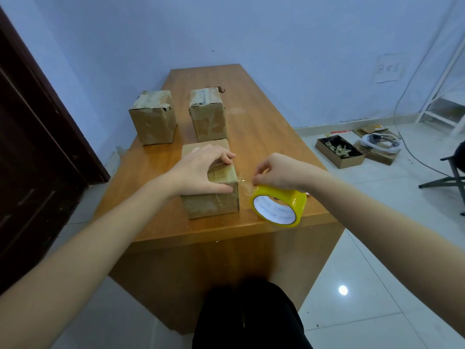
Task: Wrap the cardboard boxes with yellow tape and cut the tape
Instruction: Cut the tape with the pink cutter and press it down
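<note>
The left hand lies across the top of the nearest cardboard box, palm down, its grip spread: the fingers reach over the far part of the lid and curl slightly at the box's right edge, while the thumb runs along the near top edge. The forearm comes in from the lower left. The right hand hovers just right of that box, wrist bent down, its grip pressed together in a pinch on the end of the tape above the yellow tape roll. A thin clear strip of tape glints between the roll and the box's right side.

The roll stands tilted on its rim near the front right corner of the surface, glossy translucent yellow round a white printed core. The nearest box sits close to the front edge, a plain brown cube with scuffed, creased faces and shiny tape bands over its lid. Two more boxes stand further back, one at the left edge and one toward the middle, both worn, with torn and taped lids. The surface is smooth, orange-brown wood laminate, long and rectangular.
</note>
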`<action>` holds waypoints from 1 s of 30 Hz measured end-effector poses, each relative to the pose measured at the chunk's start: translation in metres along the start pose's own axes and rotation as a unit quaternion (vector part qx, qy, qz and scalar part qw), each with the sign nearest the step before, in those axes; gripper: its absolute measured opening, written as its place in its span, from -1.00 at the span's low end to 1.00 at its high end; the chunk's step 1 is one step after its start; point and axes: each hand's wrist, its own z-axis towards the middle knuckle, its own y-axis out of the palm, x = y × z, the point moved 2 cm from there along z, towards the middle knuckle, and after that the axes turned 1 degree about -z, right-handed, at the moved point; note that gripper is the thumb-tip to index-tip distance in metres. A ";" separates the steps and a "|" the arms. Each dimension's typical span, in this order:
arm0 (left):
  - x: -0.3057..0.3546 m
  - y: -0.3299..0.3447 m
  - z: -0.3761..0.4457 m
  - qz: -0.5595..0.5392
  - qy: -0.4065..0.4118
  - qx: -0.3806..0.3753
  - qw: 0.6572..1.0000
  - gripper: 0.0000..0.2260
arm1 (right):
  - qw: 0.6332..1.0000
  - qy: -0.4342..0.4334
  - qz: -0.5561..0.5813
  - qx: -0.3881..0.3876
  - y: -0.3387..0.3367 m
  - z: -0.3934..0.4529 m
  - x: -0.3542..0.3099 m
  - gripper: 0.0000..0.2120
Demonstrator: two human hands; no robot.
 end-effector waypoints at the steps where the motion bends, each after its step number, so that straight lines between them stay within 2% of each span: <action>1: 0.000 0.000 0.000 -0.003 0.000 0.001 1.000 -0.51 | 1.000 0.003 0.002 0.006 0.001 -0.001 0.000 -0.82; 7: 0.000 0.001 0.000 -0.006 0.003 0.004 1.000 -0.49 | 0.999 0.020 0.009 0.043 0.005 -0.010 0.001 -0.81; 20: 0.001 0.001 0.000 -0.007 0.013 -0.005 1.000 -0.49 | 0.997 0.037 0.010 0.065 0.011 -0.031 0.002 -0.88; 26: 0.002 0.002 0.001 -0.011 0.015 -0.005 1.000 -0.49 | 0.996 0.037 0.016 0.081 0.015 -0.035 0.003 -0.80; 30: 0.002 0.002 0.001 -0.012 0.013 -0.007 1.000 -0.49 | 0.994 0.047 0.045 0.087 0.017 -0.038 0.007 -0.82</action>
